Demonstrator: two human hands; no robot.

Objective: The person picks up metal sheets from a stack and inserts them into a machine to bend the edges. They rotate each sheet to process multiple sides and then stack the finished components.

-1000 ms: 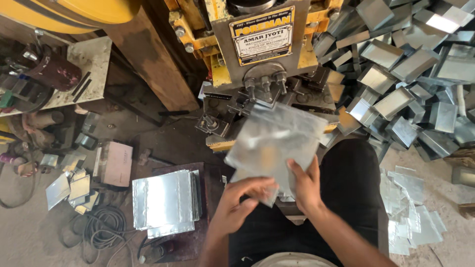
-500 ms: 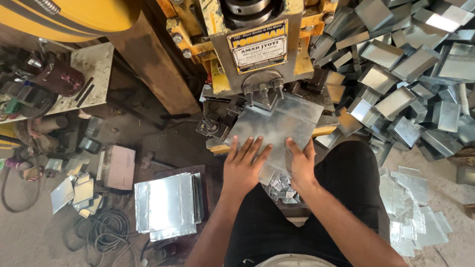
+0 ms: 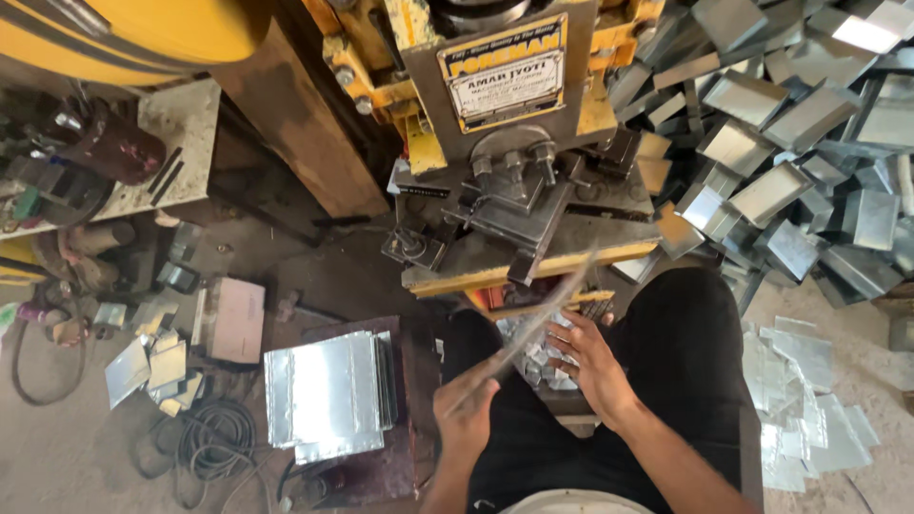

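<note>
We find the thin grey sheet-metal blank point(image 3: 533, 319) tilted edge-on below the yellow press bed point(image 3: 533, 271). The left hand point(image 3: 466, 414) grips its near corner; the right hand point(image 3: 590, 362) lies open against its face. We advise a firm edge hold, fingers outside the die. Half a second ago it lay flat against the bed under spread palms.

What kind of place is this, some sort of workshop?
Most likely a small sheet-metal stamping workshop. A heavy yellow press stands ahead, a heap of bent metal pieces lies to its right, and a stack of flat metal sheets waits beside the person.
</note>
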